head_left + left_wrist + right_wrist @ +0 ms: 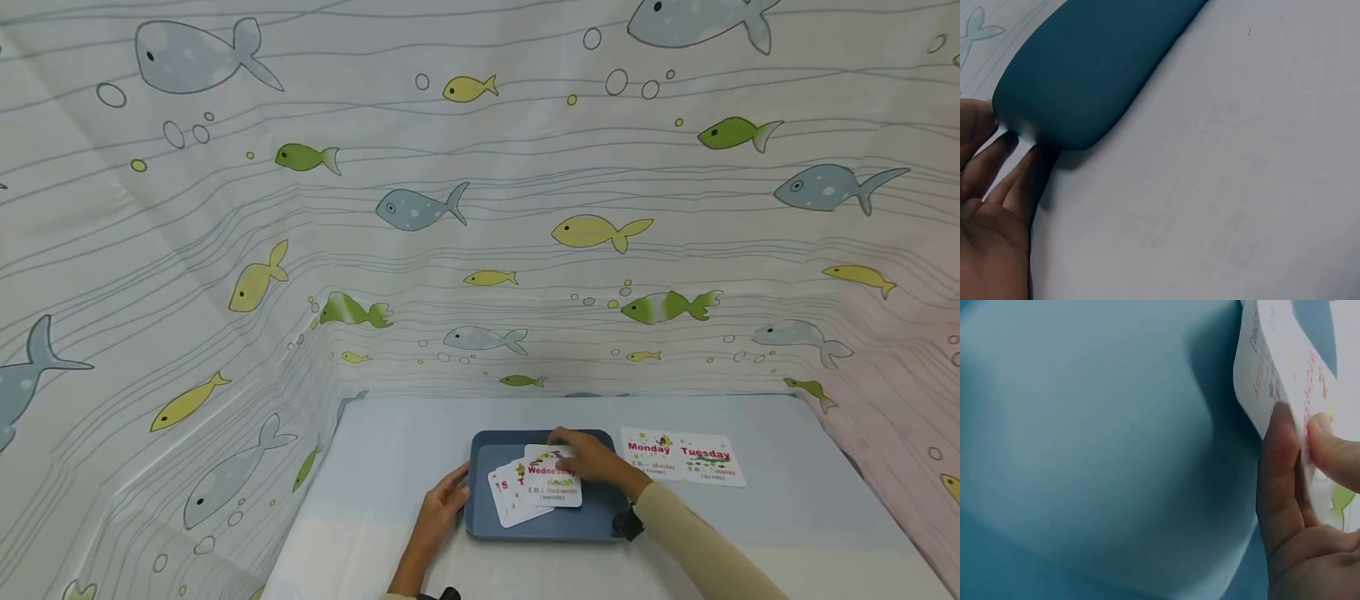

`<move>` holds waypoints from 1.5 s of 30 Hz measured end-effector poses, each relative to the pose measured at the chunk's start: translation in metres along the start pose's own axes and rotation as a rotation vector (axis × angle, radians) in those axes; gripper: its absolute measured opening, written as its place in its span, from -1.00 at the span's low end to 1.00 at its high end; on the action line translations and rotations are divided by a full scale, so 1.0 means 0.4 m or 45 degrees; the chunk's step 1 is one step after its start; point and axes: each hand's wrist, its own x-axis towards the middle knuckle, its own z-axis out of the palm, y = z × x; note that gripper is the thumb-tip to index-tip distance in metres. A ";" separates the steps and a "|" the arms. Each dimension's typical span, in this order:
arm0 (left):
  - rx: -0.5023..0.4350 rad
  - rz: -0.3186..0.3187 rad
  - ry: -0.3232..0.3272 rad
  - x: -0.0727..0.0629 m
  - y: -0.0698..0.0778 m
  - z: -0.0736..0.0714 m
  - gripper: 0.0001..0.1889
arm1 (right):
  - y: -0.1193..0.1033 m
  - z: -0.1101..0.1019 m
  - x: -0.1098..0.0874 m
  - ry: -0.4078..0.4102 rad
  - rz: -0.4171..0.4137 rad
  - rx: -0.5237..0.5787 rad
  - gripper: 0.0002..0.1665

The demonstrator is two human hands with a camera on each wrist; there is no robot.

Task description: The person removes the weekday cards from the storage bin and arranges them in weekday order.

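In the head view my right hand pinches a white word card printed "Wednesday", over the blue tray. In the right wrist view the thumb lies against one face of that card, with fingers behind it. Other white cards are fanned inside the tray, partly covered by the Wednesday card. At the tray's left side is my left hand. Its extended fingertips touch the tray's outer wall in the left wrist view.
To the right of the tray, a Monday card and a Tuesday card lie side by side on the pale table. A fish-patterned sheet rises behind the table and along its sides.
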 end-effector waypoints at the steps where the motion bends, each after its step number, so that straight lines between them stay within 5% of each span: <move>1: 0.009 0.010 -0.001 0.000 -0.001 0.000 -0.47 | 0.002 -0.002 -0.004 -0.001 0.016 0.032 -0.61; 7: 0.020 0.032 0.004 -0.001 -0.001 0.000 -0.47 | 0.009 -0.022 -0.025 0.000 0.102 0.273 -0.62; 12: -0.024 0.021 0.002 -0.004 0.000 0.001 -0.46 | 0.009 -0.039 -0.035 -0.107 0.126 0.490 -0.65; 16: -0.029 0.015 0.004 -0.005 -0.006 0.002 -0.46 | 0.009 -0.043 -0.047 -0.150 0.173 0.526 -0.59; 21: -0.017 0.023 0.016 -0.007 -0.005 0.004 -0.47 | 0.014 -0.051 -0.060 0.009 0.221 0.502 -0.54; 27: -0.029 0.027 0.005 -0.008 -0.004 0.003 -0.46 | 0.042 -0.077 -0.078 0.237 0.305 0.644 -0.41; 38: -0.012 -0.005 0.034 -0.009 -0.002 -0.003 -0.49 | 0.093 -0.138 -0.108 0.396 0.467 0.691 -0.35; 45: 0.006 0.035 0.012 -0.003 -0.002 0.000 -0.48 | 0.124 -0.165 -0.146 0.439 0.472 0.695 -0.34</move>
